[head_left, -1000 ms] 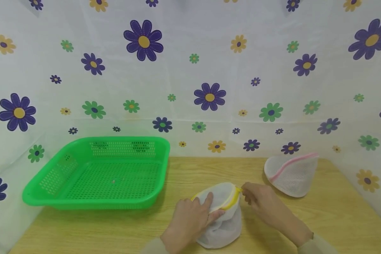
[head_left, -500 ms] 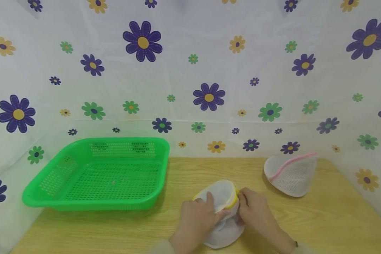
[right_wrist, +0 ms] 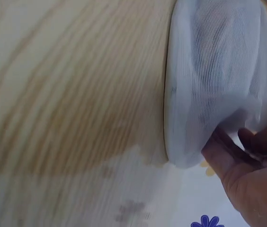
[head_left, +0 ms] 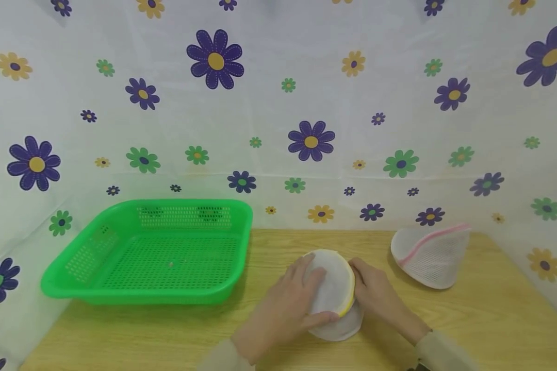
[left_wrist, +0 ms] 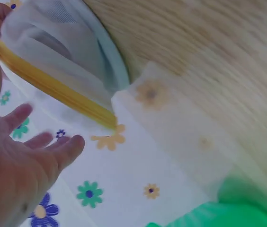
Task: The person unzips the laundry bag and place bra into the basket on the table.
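Observation:
A white mesh laundry bag point(head_left: 336, 281) stands on the table in front of me, its round lid edged by a yellow zipper point(left_wrist: 57, 87). My left hand point(head_left: 288, 304) lies over the lid from the left, fingers spread and the thumb along the near edge. From the right, my right hand point(head_left: 376, 291) grips the bag's side just below the zipper. In the right wrist view, the right thumb and fingers point(right_wrist: 223, 151) pinch the soft mesh wall point(right_wrist: 214, 56), which creases there. The zipper pull is hidden.
A green perforated plastic basket point(head_left: 139, 296) sits at the left with a tiny bit on its floor. At the back right stands another white mesh bag point(head_left: 436, 263) with a pink zipper. A flowered cloth point(head_left: 260, 103) hangs behind the wooden table point(head_left: 482, 319).
The bag's lid has turned and tipped more toward me. My right hand has gone from the zipper's end to the bag's side, and my left hand has spread across the lid.

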Action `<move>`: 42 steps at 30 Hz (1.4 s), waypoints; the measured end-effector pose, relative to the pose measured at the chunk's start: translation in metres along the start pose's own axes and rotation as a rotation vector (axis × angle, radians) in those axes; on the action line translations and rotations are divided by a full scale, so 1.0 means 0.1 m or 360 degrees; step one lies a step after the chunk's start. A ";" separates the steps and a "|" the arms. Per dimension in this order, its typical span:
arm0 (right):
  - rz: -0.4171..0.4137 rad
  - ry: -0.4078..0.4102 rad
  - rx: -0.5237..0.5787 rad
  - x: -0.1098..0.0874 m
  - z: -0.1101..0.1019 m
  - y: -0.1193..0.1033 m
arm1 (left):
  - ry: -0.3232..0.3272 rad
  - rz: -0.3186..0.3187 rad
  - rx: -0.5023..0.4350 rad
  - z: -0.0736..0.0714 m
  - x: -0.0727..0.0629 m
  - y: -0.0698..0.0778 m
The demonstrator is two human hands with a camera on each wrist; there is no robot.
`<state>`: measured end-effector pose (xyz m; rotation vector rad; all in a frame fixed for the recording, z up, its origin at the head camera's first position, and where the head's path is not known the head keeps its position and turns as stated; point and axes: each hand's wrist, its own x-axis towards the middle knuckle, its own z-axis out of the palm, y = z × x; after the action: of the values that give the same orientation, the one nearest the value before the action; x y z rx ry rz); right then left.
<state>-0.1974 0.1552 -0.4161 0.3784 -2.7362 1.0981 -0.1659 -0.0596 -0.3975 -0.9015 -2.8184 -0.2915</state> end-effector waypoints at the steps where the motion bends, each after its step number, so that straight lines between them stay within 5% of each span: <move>1: -0.0015 -0.0021 -0.0002 0.00 -0.01 0.01 | -0.0041 -0.0019 -0.0093 0.01 0.01 -0.02; 5: -0.0133 -0.0081 -0.0055 0.01 -0.03 0.03 | -0.0253 -0.0127 -0.0320 0.08 0.05 -0.04; 11: -0.0261 -0.0045 -0.0098 -0.02 -0.04 0.05 | -0.0449 -0.0257 -0.0289 0.16 0.06 0.03; 22: -0.0389 0.0155 -0.0180 0.02 -0.04 0.08 | -0.0436 -0.0308 -0.0275 0.15 0.12 0.10; 42: -0.0344 0.0108 -0.0170 -0.09 -0.18 0.11 | -0.0461 -0.0291 -0.0178 0.18 0.13 0.16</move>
<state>-0.1913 0.1769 -0.4128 0.5932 -2.6069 0.8898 -0.1693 -0.0355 -0.4096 -0.7614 -3.1890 -0.3734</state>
